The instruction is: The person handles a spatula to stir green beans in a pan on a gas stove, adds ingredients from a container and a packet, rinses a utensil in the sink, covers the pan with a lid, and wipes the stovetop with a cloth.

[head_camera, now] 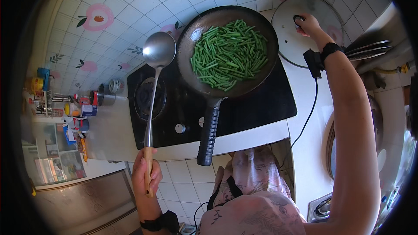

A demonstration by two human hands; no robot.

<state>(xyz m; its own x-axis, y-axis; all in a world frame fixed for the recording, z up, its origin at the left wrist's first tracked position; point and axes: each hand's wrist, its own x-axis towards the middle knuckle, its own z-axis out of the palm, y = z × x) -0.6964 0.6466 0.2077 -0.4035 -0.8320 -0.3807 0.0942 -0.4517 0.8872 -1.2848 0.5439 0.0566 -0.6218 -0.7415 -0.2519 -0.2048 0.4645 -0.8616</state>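
Note:
My left hand grips the wooden handle of a metal ladle, held upright with its bowl just left of the wok. Cut green beans lie spread in the dark wok, which sits on the right side of the black gas stove. The wok's black handle points towards me. At the upper right, my right hand holds the black knob of a glass lid, close to the tiled wall. Whether the lid rests on the counter or hangs above it, I cannot tell.
Jars, bottles and a metal pot stand along the counter's left side. Left of the wok is a second burner. Dark utensils or lids jut out behind my right wrist. A black cable hangs from the device on that wrist.

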